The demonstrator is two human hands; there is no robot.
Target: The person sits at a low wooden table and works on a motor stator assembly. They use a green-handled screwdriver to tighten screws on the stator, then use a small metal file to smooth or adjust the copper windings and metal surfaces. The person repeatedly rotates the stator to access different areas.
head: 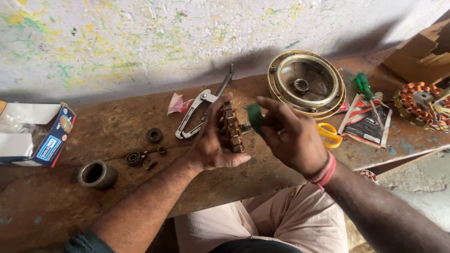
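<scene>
1. The motor core (232, 127) is a small stack of brown, rusty-looking metal plates with a stubby shaft sticking out toward the right. It is held up above the workbench (56, 206), in front of the person's lap.
2. The left hand (212, 140) is curled around the motor core from the left, fingers closed behind it and thumb lying under it.
3. The right hand (290, 136) pinches a small green pad (256, 118) between thumb and fingers, closed on it; the green pad touches the right end of the motor core. A red band sits on that wrist.
4. Just behind the motor core lie silver pliers (197, 115) with long dark handles, flat on the workbench, partly hidden by the left hand. A scrap of pink and white wrapper (177, 103) lies beside them.
5. Left of the motor core sit small dark rings and bearings (153, 135), then a short grey metal sleeve (97, 174), hollow and round.
6. Far left of the motor core stands an open blue and white carton (47, 140).
7. Right and behind the motor core rests a round, brass-rimmed metal cover (307, 83), shiny and dished.
8. Further right are yellow-handled scissors (329, 135), a green-handled screwdriver (364, 89) on a flat printed packet (365, 124), and a copper-wound coil ring (419, 104) with coloured wires.
9. The workbench is rough, rust-brown and stained, against a speckled white wall (140, 37).
</scene>
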